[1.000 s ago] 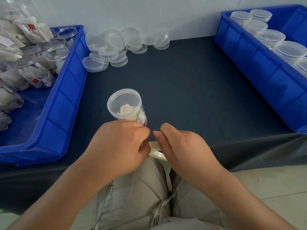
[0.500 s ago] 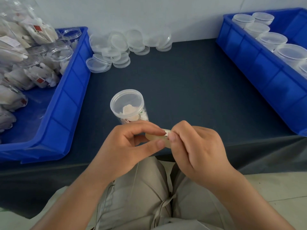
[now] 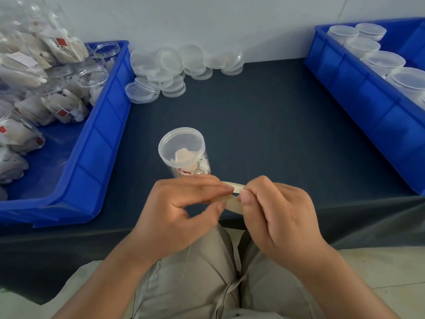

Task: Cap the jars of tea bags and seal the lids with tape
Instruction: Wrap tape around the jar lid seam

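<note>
A clear jar of tea bags stands capped with a clear lid on the dark table, just beyond my hands. Between my hands sits a small roll of pale tape, held at the table's near edge. My left hand pinches the roll between thumb and fingers. My right hand grips the roll's right side, thumb and forefinger pinched at its edge. Most of the roll is hidden by my fingers.
A blue bin at the left holds open jars and loose tea bags. Several loose clear lids lie piled at the back by the wall. A second blue bin at the right holds capped jars.
Both hands rose from below the table edge, bringing the tape roll up in front of the jar. The jar has not moved.
</note>
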### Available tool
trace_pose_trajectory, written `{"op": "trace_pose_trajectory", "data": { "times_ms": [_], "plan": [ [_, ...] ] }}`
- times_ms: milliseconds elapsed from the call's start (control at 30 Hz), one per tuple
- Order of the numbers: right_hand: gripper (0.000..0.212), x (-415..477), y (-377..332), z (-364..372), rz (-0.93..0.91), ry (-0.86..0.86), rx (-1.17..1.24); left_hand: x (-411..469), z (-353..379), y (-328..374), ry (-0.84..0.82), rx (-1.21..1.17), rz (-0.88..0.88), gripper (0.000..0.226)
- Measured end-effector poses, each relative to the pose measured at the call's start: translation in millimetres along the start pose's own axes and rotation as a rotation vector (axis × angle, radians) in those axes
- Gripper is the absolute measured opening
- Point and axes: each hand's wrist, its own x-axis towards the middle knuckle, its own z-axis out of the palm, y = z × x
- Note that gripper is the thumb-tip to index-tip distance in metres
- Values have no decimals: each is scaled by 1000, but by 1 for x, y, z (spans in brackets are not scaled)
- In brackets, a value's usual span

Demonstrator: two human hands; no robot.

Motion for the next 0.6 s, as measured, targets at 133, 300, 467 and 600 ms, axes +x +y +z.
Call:
{"op": "trace_pose_trajectory", "data": {
  "times_ms": [133, 300, 467, 600],
  "plan": [
    [38, -1, 0, 2, 71, -7, 17, -3, 5, -5, 49, 20, 22, 27],
    [37, 0, -1, 3, 89, -26, 9, -5, 8, -8, 50, -137, -53, 21],
    [40, 0, -2, 1, 70, -48, -57, -6, 8, -13, -25, -150, -101, 20],
    [39, 0, -5, 4, 44, -82, -128, -12, 14, -15, 26, 76, 4, 24]
  ]
}}
